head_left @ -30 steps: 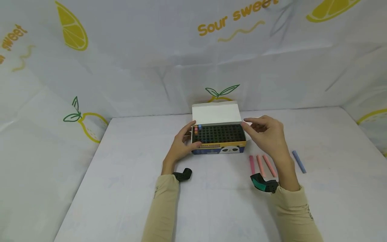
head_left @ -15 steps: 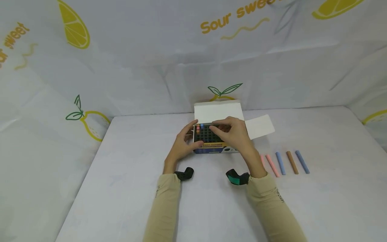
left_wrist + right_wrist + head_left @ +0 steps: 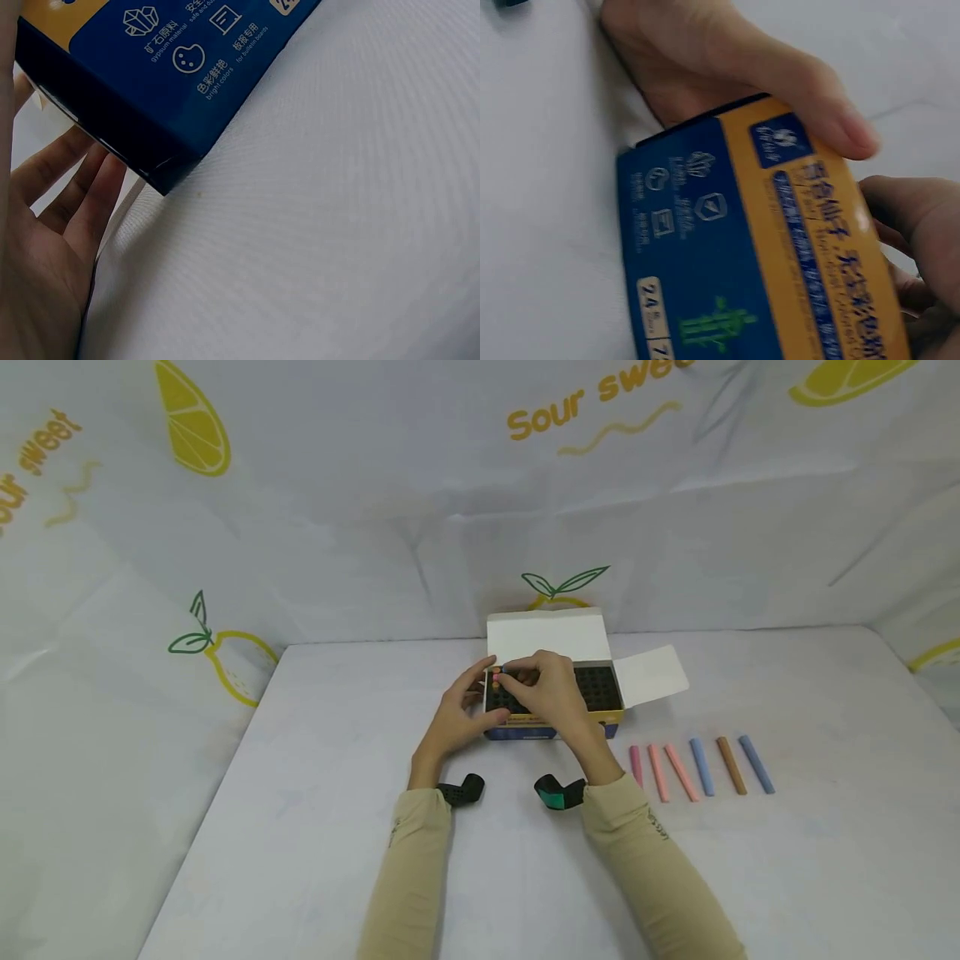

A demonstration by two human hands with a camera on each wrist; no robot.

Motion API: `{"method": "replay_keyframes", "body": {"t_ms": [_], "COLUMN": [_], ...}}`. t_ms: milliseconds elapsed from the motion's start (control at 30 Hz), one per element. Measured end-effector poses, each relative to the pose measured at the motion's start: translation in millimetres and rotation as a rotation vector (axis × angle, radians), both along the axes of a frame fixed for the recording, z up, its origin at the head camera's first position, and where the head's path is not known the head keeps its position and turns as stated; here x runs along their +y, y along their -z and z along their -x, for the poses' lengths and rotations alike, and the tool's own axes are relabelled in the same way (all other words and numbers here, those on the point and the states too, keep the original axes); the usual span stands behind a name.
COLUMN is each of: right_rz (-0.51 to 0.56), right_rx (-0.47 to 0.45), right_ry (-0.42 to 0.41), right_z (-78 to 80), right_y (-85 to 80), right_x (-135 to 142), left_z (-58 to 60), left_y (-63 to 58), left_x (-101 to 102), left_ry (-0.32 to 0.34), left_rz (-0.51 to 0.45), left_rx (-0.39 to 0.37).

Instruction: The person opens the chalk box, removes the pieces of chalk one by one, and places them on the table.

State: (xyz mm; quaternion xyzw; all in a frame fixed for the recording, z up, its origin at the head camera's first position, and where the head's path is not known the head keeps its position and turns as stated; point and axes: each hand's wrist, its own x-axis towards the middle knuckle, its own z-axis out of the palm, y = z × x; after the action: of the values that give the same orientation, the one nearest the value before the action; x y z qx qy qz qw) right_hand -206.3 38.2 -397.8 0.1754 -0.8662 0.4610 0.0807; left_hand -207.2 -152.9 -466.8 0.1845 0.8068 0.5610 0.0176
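An open chalk box [image 3: 551,732], blue and yellow, holds a black insert full of round holes [image 3: 597,685]. Several chalk ends [image 3: 496,677], orange and pink, show in the holes at its left end. My left hand [image 3: 462,710] grips that end, thumb on the front and fingers behind; the left wrist view shows its fingers [image 3: 71,184] by the box's end. Over the left part of the insert, my right hand [image 3: 549,689] pinches a chalk stick at the holes, mostly hidden by its fingers. The right wrist view shows the box front [image 3: 780,247] and the left thumb [image 3: 802,82].
Right of the box, several chalk sticks lie in a row: pink ones [image 3: 658,772], a blue one [image 3: 702,767], a brown one [image 3: 731,766] and another blue one [image 3: 756,764]. The box's white lid [image 3: 550,637] stands up behind; a side flap [image 3: 652,675] sticks out right.
My right hand has moved left from the box's right end, across the insert, to the chalk ends at the left. My left hand has kept its grip on the box.
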Motion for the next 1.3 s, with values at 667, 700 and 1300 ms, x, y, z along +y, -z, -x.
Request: {"method": "replay_keyframes", "body": {"t_ms": [667,700,1300], "right_rz": [0.012,0.011,0.077], "right_rx": [-0.017,-0.023,0.079], "right_ry": [0.115,0.119,0.142], "right_z": [3.1,3.2,3.1], "right_y": [7.5,7.5,0.9], "right_x": [-8.6,-8.9,-12.2], "left_z": [-0.3,-0.3,0.6], "left_y": [-0.5,-0.7,1.3], "left_x": [0.9,1.0,0.3], "left_ry": [-0.011,-0.01,-0.003], "left_rz": [0.012,0.012,-0.007], "left_rx": [-0.005,-0.003,0.007]}}
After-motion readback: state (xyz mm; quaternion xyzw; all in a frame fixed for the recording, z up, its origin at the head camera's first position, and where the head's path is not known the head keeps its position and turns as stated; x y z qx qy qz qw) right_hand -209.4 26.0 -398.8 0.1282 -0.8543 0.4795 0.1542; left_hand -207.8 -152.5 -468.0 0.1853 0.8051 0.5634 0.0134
